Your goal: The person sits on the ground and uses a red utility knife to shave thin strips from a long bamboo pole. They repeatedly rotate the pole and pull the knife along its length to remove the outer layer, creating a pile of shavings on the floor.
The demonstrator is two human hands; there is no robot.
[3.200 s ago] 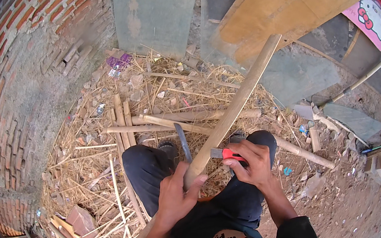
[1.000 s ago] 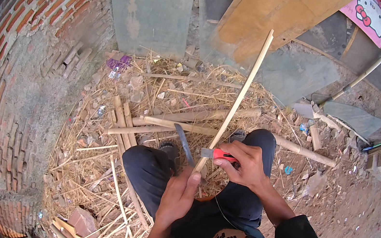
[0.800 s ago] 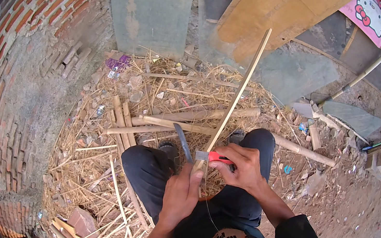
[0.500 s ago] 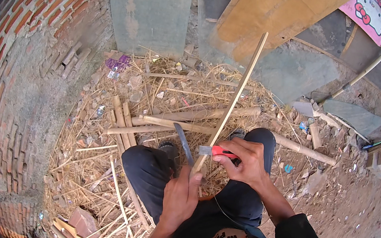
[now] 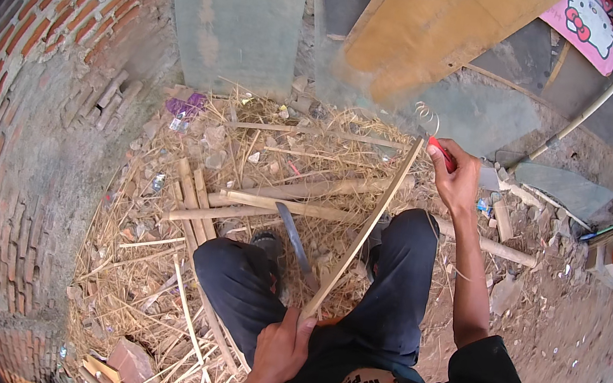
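My left hand (image 5: pixel 281 351) is closed round the near end of a long flat bamboo strip (image 5: pixel 361 238), which slants up and away to the right above my knees. At the strip's far end, my right hand (image 5: pixel 460 180) grips a red-handled utility knife (image 5: pixel 443 154). Its blade is beside the tip of the strip and hard to make out. A thin curled shaving (image 5: pixel 427 115) shows just beyond the knife. On the ground between my feet lies a machete (image 5: pixel 295 242) with a dark curved blade.
Bamboo poles (image 5: pixel 315 189), slats (image 5: pixel 196 199) and dry straw with rubble cover the ground ahead and to the left. A brick wall (image 5: pixel 14 150) stands at left. Grey panels (image 5: pixel 236 21) and a tan board (image 5: pixel 439 30) lean at the back.
My right hand has moved the knife up and away along the strip to its far end, my arm straightening. The strip's far end has dropped lower in view. A curled shaving now shows.
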